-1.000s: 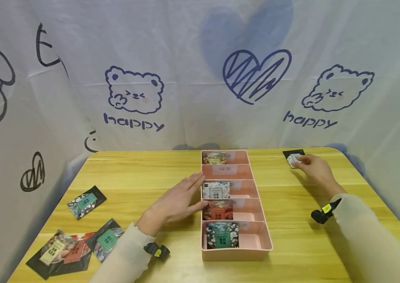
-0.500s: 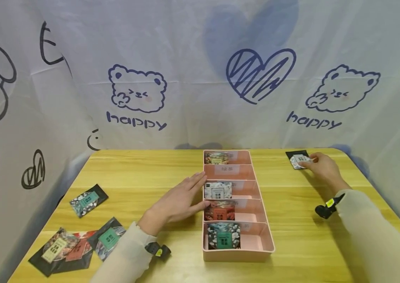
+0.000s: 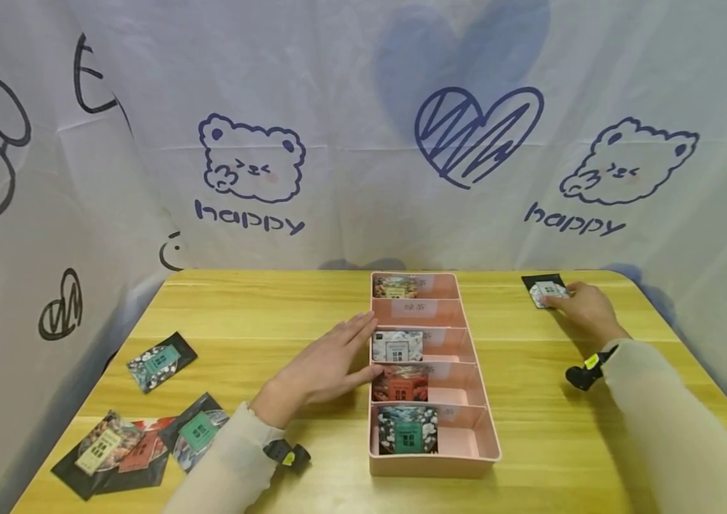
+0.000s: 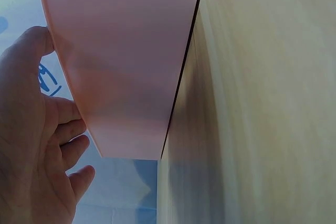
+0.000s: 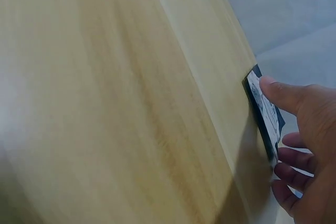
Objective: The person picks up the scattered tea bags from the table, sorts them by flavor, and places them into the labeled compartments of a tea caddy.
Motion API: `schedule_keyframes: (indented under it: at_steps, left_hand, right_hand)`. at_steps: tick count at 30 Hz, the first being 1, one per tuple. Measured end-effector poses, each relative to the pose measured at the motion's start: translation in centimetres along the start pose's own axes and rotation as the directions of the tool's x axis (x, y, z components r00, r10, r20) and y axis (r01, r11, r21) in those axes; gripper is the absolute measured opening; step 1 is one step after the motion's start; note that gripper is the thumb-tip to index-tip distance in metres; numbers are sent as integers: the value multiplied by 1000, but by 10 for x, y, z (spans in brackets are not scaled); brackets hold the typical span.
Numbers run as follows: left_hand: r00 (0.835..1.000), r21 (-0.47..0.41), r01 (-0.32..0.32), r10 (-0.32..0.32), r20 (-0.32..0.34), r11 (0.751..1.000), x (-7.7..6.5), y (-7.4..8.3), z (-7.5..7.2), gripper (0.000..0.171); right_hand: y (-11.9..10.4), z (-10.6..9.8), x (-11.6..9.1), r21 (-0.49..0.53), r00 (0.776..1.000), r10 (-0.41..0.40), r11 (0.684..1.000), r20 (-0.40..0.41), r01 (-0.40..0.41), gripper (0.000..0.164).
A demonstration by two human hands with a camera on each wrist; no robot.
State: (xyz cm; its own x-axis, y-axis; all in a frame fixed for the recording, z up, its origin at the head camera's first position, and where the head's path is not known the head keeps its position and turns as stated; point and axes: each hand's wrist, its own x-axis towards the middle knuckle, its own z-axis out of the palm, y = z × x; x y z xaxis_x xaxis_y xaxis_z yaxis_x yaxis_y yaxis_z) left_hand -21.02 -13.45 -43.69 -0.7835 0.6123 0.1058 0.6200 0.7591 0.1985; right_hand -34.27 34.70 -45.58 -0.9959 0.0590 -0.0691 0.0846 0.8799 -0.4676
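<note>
left arm [image 3: 225,464] and right arm [image 3: 685,428] reach forward, well apart
the left hand [image 3: 321,362], back upward, spreads its thumb [image 3: 361,375] from nearly straight fingers [image 3: 351,330]; the right hand [image 3: 585,308], farther forward, forms a pinch.

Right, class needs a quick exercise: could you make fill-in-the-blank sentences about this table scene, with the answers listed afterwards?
1. The pink tray is divided into ____ compartments.
2. The left hand touches the tray along its ____ side, as seen from the head camera.
3. The packet in the nearest compartment has a ____ label.
4. The right hand has its ____ on the face of a black-and-white packet.

Missing words: five; left; green; thumb.
</note>
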Motion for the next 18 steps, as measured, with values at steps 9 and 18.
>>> schedule_keyframes:
  at_steps: [9, 18]
  left_hand:
    - [1000, 4, -11, 11, -6, 1000, 1, 1, 1, 87]
    - [1000, 7, 1, -1, 1, 1000, 0, 0, 0, 87]
  right_hand:
    - [-1, 0, 5, -72, 1000, 10, 997, -9, -11, 73]
    - [-8, -4, 10, -9, 986, 23, 1000, 166, -22, 85]
